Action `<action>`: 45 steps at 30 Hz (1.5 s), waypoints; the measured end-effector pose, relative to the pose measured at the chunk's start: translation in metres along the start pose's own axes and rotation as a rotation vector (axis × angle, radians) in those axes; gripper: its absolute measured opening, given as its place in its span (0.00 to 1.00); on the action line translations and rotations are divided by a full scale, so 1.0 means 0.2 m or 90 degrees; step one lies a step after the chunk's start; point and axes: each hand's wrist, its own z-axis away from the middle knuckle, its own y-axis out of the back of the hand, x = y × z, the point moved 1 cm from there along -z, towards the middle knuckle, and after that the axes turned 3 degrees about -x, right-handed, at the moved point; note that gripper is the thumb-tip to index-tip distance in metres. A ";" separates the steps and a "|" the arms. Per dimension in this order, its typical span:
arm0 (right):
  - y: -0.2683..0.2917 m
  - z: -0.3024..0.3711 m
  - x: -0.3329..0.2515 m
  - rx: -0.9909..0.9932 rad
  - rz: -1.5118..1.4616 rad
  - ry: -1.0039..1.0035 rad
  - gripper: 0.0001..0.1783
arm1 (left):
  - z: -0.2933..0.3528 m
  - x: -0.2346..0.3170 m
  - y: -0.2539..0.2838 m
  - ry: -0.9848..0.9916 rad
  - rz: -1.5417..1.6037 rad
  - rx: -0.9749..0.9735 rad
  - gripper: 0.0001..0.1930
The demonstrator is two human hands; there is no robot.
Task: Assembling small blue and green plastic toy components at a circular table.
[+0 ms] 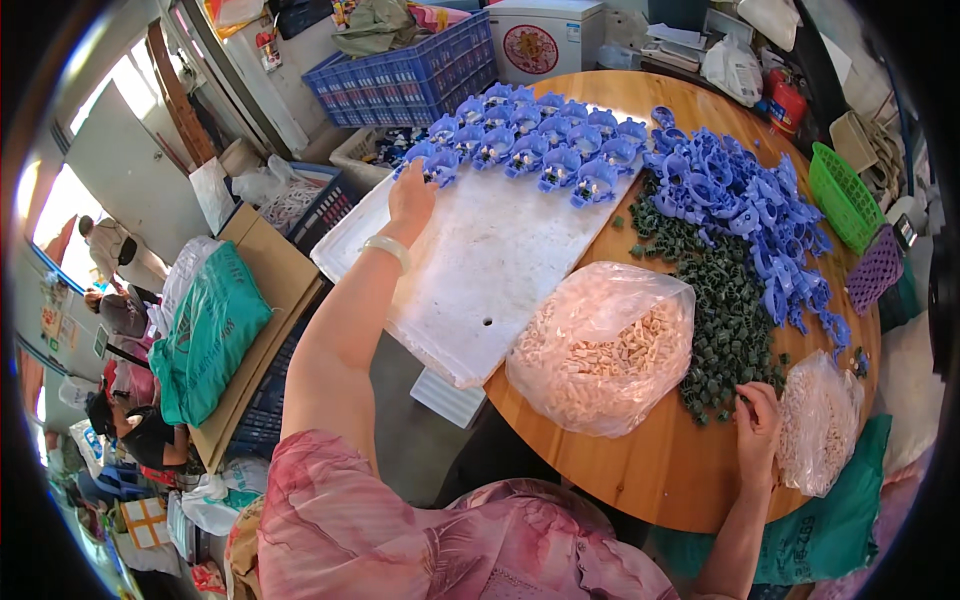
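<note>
My left hand reaches over the far left corner of a white board. Its fingers are closed on a blue plastic part at the near left end of several rows of such cup-shaped parts; dark bits show inside some of them. At the near edge of a heap of small dark green plastic pieces is my right hand, fingers pinched together. What they hold, if anything, is too small to make out. Beside that hand lies a clear bag of small pale pieces.
A larger clear bag of beige pieces sits on the round wooden table. Loose blue parts are heaped at the right, near a green basket. A blue crate stands behind the board; other people are at far left.
</note>
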 end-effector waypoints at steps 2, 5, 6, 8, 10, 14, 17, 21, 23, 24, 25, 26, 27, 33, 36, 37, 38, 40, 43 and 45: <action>-0.01 0.00 0.00 0.003 -0.005 0.007 0.08 | -0.01 0.00 0.00 -0.019 -0.013 0.024 0.27; 0.00 0.00 0.00 -0.002 0.020 -0.001 0.08 | -0.02 0.01 -0.01 0.005 -0.022 -0.020 0.27; 0.00 0.01 0.00 0.001 0.021 -0.006 0.08 | -0.02 0.03 -0.02 0.010 -0.029 -0.021 0.27; 0.01 0.02 -0.03 0.020 0.014 -0.021 0.07 | -0.03 0.04 -0.05 0.004 -0.032 -0.028 0.27; 0.04 0.02 0.01 0.031 0.064 0.034 0.07 | -0.08 -0.02 -0.12 -0.032 -0.041 0.010 0.30; -0.02 -0.05 0.02 0.038 0.068 0.108 0.08 | -0.06 -0.06 0.03 -0.068 -0.171 0.073 0.24; -0.01 -0.03 0.00 0.038 0.058 0.092 0.08 | -0.06 0.38 0.11 -0.216 -0.099 0.040 0.19; 0.02 0.01 0.01 0.040 0.048 0.056 0.08 | 0.06 1.02 0.08 -0.482 0.122 -0.070 0.15; 0.02 0.01 0.02 0.048 0.036 0.049 0.07 | 0.14 1.33 0.02 -0.557 0.146 -0.148 0.14; 0.03 0.01 0.04 0.051 0.024 0.042 0.07 | 0.17 1.48 -0.03 -0.586 0.167 -0.195 0.15; 0.04 0.01 0.04 0.056 0.029 0.036 0.07 | 0.20 1.60 -0.09 -0.649 0.195 -0.199 0.15; 0.03 0.01 0.05 0.055 0.032 0.027 0.07 | 0.24 1.72 -0.14 -0.713 0.223 -0.203 0.15; 0.04 0.00 0.06 0.056 0.036 0.014 0.07 | 0.30 1.87 -0.17 -0.759 0.239 -0.227 0.15; 0.08 -0.02 0.09 0.075 0.048 -0.010 0.06 | 0.63 2.38 -0.31 -1.135 0.184 -0.060 0.05; 0.10 -0.02 0.06 0.082 0.027 -0.021 0.06 | 0.67 2.38 -0.43 -1.141 0.062 -0.067 0.02; 0.11 -0.02 0.06 0.089 0.010 -0.027 0.05 | 0.68 2.39 -0.43 -1.087 0.071 -0.086 0.03; 0.12 -0.01 0.08 0.095 0.009 -0.031 0.05 | 0.67 2.40 -0.39 -1.046 0.100 -0.133 0.02; 0.13 0.00 0.11 0.162 0.005 -0.067 0.08 | 0.61 2.39 -0.28 -0.974 0.231 -0.234 0.06; 0.15 0.01 0.20 0.280 -0.107 -0.074 0.12 | 0.56 2.32 0.01 -0.782 0.439 -0.529 0.09; 0.16 0.00 0.18 0.284 -0.178 -0.068 0.13 | 0.58 2.24 0.09 -0.659 0.570 -0.714 0.06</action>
